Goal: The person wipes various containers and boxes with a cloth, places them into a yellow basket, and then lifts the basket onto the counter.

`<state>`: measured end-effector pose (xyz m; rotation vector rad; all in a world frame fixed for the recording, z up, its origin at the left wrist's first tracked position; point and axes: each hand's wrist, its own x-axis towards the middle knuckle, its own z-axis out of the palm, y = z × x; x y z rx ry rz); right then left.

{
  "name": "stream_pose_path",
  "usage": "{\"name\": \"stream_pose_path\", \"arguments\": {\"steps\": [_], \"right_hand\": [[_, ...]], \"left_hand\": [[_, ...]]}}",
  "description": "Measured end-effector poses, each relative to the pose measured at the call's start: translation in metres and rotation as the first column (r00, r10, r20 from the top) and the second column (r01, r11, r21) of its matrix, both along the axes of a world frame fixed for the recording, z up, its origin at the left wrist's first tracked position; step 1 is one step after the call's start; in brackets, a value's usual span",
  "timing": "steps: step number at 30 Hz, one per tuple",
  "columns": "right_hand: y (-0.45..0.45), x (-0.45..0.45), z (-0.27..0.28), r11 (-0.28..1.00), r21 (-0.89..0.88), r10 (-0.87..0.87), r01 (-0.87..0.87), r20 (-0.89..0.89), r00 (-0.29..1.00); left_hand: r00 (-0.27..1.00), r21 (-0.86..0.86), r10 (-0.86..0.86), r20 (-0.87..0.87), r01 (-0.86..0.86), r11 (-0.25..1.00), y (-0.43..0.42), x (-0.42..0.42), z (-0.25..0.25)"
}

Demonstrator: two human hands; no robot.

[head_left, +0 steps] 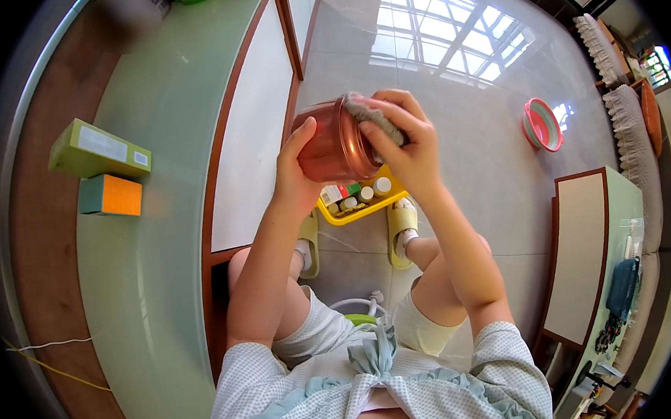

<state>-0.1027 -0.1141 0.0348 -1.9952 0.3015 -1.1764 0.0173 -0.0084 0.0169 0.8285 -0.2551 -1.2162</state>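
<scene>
A shiny copper-coloured round canister (pixel 324 145) is held up in front of me, tilted on its side. My left hand (pixel 296 166) wraps round its left side, with the thumb on the wall. In my right hand (pixel 412 139) a grey cloth (pixel 376 119) is gripped and pressed against the canister's right end. Behind and below the canister, a yellow basket (pixel 349 220) stands on the floor with several white-capped bottles and small boxes in it. The canister hides part of this basket.
To the left runs a long glass-topped cabinet (pixel 163 281) bearing a green box (pixel 101 147) and an orange-and-teal box (pixel 116 195). A pink-rimmed basin (pixel 542 125) sits on the tiled floor at right. Another low cabinet (pixel 584 248) stands nearer, beside a sofa (pixel 630 126).
</scene>
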Motion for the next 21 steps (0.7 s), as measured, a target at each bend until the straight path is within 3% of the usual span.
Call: {"name": "stream_pose_path", "arguments": {"steps": [3,6,10,12,14,17,21], "right_hand": [[0.009,0.000,-0.006,0.981,-0.188,0.041,-0.037,0.017,0.999],[0.013,0.000,-0.007,0.919,-0.385,0.105,-0.087,0.025,0.994],[0.014,-0.006,-0.003,0.896,-0.435,0.102,-0.086,0.015,0.995],[0.013,-0.005,-0.002,0.948,-0.318,0.028,-0.010,0.052,0.998],[0.013,-0.002,0.000,0.977,-0.200,-0.061,0.077,0.087,0.994],[0.012,-0.001,0.000,0.979,-0.173,-0.103,0.112,0.059,0.993],[0.013,0.000,-0.001,0.900,-0.435,0.033,0.018,0.109,0.993]], "left_hand": [[0.998,0.034,-0.057,0.011,0.057,0.998,0.006,0.009,-0.011],[0.998,0.015,0.035,-0.052,-0.035,0.999,0.006,0.011,-0.012],[0.998,-0.010,-0.003,0.055,0.003,1.000,0.004,0.014,-0.002],[0.982,-0.042,-0.009,0.188,0.018,0.999,0.001,0.015,0.000],[0.988,-0.030,-0.011,0.152,0.016,0.999,0.002,0.009,-0.001],[0.992,-0.028,0.012,0.125,-0.008,1.000,0.005,0.004,0.001],[0.998,-0.041,0.007,0.058,-0.005,0.999,0.004,0.011,-0.007]]}}
